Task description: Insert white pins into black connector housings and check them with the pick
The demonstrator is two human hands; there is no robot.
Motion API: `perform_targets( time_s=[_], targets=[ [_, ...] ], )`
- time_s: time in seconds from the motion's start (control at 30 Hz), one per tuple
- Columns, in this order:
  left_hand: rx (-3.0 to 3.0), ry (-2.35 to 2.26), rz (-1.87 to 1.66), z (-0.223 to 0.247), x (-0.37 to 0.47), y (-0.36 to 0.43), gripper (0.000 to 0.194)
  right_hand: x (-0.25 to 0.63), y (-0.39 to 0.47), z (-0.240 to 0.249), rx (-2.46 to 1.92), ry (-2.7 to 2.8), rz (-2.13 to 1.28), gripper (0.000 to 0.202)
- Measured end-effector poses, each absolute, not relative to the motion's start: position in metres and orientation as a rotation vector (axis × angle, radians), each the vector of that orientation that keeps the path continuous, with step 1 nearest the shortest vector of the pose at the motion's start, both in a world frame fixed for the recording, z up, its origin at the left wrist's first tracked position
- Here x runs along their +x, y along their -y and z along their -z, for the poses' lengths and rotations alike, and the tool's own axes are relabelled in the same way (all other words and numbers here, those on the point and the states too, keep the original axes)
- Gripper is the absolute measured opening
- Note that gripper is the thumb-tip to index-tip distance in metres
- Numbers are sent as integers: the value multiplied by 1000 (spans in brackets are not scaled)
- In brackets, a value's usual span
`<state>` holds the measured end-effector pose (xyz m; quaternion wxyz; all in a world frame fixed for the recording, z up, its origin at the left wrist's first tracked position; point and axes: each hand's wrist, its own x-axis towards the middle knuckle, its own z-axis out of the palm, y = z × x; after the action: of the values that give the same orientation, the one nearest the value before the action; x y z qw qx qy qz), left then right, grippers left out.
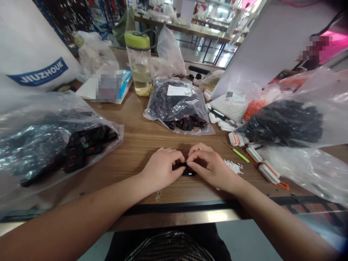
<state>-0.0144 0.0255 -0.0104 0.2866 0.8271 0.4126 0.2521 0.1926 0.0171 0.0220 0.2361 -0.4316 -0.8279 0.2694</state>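
Near the table's front edge, my left hand (pixel 164 167) and my right hand (pixel 208 165) meet over a small black piece (pixel 189 173) with two white dots on it. Thumb and forefinger of each hand are pinched together on the black piece, whose upper part is mostly hidden by the fingertips. Just right of my right hand lies a small pile of white bits (pixel 234 166). A green-handled pick (pixel 240 155) rests beyond the pile.
Clear bags of black parts lie at the left (pixel 51 137), centre back (pixel 176 103) and right (pixel 288 123). A green-lidded bottle (pixel 139 65) stands at the back. White pieces with orange bands (pixel 268 172) lie on the right of the wooden table (pixel 133 141).
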Motion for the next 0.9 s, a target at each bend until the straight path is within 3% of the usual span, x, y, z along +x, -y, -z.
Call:
perform_targets(
  time_s=[0.27,0.53,0.9],
  targets=[
    [2215,-1102,-683,9,-14,-26,7,193,-16,-16,-1186,2276,-726,9],
    [2201,-1120,-685,11,-13,-25,7,189,-12,-32,-1124,2552,-334,16],
    [2208,-1117,-681,12,-12,-26,7,201,-28,-35,-1179,2425,-439,19]
  ],
)
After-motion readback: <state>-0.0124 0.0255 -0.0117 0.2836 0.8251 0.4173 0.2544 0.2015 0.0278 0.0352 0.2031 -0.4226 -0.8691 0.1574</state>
